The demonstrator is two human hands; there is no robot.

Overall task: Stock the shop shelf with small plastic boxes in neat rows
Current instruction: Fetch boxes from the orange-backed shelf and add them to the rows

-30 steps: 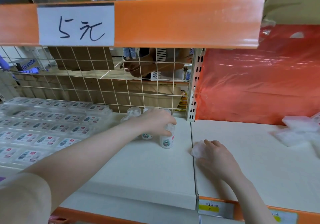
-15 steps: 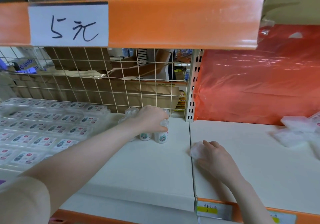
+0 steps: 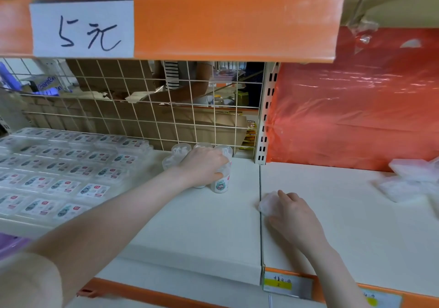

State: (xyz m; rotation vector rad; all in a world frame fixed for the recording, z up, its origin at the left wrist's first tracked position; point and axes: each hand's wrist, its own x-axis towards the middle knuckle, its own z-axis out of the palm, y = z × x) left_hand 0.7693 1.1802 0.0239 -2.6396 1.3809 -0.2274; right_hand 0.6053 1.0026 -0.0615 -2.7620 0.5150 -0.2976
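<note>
Both hands on the white shelf (image 3: 190, 231), stocking little clear tubs w/ printed labels.

Left hand (image 3: 202, 165) is curled over the top of a small round tub (image 3: 221, 184) at the back of the shelf, fingers wrapped round it; approx 4 more tubs (image 3: 180, 152) sit bunched just behind and beside that hand, against the wire grid (image 3: 133, 108). Right hand (image 3: 292, 212) lies knuckles-up nearer the front edge, fingers closed on a clear plastic piece (image 3: 267, 204) by the shelf seam. Further out from the left hand: flat labelled boxes (image 3: 59, 172) in neat rows. Far off the right hand, some loose clear boxes (image 3: 413, 179) by the red plastic sheet (image 3: 356, 108).
</note>
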